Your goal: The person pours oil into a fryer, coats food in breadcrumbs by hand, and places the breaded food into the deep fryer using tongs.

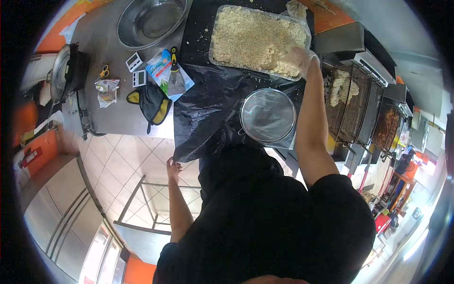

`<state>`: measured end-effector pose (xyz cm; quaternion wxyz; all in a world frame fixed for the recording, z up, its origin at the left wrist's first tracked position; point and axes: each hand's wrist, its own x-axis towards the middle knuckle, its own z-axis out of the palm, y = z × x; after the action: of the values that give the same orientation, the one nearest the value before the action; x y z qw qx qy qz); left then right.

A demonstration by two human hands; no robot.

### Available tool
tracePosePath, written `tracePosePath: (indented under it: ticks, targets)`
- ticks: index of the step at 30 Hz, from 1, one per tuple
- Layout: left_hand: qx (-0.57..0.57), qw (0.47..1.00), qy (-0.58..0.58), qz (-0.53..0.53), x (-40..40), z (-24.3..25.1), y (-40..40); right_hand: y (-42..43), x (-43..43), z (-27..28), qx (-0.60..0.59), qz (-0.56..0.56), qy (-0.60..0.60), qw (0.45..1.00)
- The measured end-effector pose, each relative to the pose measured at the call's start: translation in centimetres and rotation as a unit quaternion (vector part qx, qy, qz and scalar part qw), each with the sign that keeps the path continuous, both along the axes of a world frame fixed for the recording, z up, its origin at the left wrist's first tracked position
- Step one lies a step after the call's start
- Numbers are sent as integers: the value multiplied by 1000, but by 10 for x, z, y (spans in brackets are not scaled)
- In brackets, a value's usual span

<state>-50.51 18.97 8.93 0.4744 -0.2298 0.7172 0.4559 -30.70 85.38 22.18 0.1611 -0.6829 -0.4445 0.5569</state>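
Note:
My right hand (301, 61), in a clear plastic glove, is down at the right end of a clear plastic tray (244, 67). It touches the pale, coarse breading crumbs (252, 33) that fill the tray. The hand is blurred, so its grip cannot be made out. My left hand (173, 169) hangs low beside the table's front edge, its fingertips pinching a corner of the black plastic sheet (209, 106). This sheet lies under the tray and drapes toward me. A round fine-mesh sieve (268, 115) rests on it, between the tray and my body.
On the steel table (106, 122) at left are a metal basin (152, 23), two digital timers (139, 78), scissors (104, 71), a scraper (175, 80) on a printed packet and a black-yellow mitt (152, 103). Fryer baskets (347, 101) with food stand at right.

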Motion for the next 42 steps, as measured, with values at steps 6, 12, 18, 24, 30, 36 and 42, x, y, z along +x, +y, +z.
tracePosePath:
  ticks: [6,12,18,24,30,36,42]
  targets:
    - [-4,1000,-1,24,4,-1,-8,-21,4,0,44,100,-98,989]
    - [-49,999,-4,13,13,1,-1,-50,-17,-3,120,200,-343,910]
    - [-31,999,15,16,4,6,6,-56,-53,-10,100,228,-415,875]
    - [-32,999,15,33,0,11,4,-55,-55,-8,88,238,-398,882]
    - [-31,999,-7,26,9,-3,-9,-48,-64,-7,68,263,-383,883]
    - [-8,999,6,41,-3,4,5,-31,-63,-26,80,227,-427,872]
    - [-10,999,12,49,-12,14,2,-38,-53,-1,122,16,-205,971]
